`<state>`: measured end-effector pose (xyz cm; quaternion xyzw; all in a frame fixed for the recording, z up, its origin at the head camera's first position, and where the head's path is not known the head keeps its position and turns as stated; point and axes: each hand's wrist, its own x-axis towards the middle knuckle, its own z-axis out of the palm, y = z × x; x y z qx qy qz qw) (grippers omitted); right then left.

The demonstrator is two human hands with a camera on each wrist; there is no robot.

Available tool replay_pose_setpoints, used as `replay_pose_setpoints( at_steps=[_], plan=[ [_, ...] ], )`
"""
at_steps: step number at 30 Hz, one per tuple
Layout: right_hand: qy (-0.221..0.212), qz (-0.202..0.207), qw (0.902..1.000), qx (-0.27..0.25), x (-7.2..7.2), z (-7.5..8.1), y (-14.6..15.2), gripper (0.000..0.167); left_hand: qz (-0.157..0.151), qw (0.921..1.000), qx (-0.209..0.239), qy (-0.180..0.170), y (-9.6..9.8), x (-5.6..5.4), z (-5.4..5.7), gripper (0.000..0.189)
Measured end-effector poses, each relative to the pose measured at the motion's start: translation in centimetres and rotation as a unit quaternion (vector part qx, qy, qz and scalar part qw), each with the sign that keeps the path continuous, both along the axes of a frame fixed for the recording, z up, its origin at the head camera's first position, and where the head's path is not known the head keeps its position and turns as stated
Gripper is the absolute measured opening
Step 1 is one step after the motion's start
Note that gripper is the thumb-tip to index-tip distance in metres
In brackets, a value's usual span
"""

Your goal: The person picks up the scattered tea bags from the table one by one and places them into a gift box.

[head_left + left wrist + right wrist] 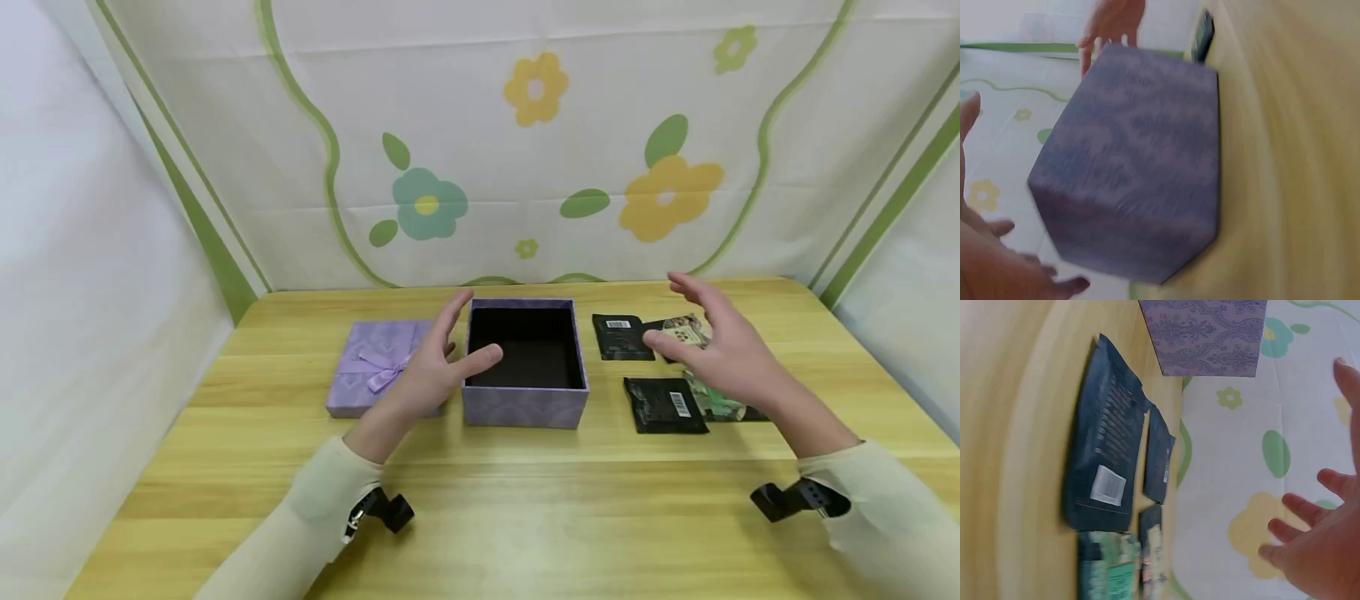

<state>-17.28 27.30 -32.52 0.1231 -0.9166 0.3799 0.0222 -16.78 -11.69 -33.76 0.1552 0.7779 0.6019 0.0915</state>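
Observation:
An open purple box (522, 408) with a dark inside stands on the table, its patterned side filling much of the left wrist view. My left hand (427, 371) hovers at its left edge, thumb and fingers spread, holding nothing. Beside that hand lies a purple lid (360, 358) with a ribbon bow, partly hidden by the hand. To the box's right, my right hand (731, 354) is raised over several flat sachets, fingers apart and holding nothing. A black sachet with a barcode (663, 406) lies nearest; a green patterned sachet (1113, 569) shows beside it.
Another black sachet (621, 337) and a patterned one (684, 330) lie farther back on the wooden table (525, 517). A white flowered cloth (480, 125) hangs behind the table, with white cloth at both sides. Each wrist wears a black camera strap.

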Motion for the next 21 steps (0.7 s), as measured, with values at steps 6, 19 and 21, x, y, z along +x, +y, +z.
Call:
replay_pose_setpoints(
  at_steps=[6, 19, 21],
  plan=[
    [-0.038, -0.019, 0.9950, -0.091, 0.7, -1.2, 2.2, 0.079, 0.034, 0.9952, 0.074, -0.056, 1.4, 0.1, -1.4, 0.100],
    [-0.034, 0.035, 0.9863, -0.157, 1.4, -3.4, 4.1, 0.077, 0.050, 0.9955, 0.024, -0.076, 2.1, -0.1, -2.4, 0.115],
    [-0.036, 0.050, 0.9835, -0.170, 1.4, -3.7, 3.9, 0.077, 0.051, 0.9955, 0.020, -0.078, 1.9, 0.0, -2.5, 0.117]
  ],
)
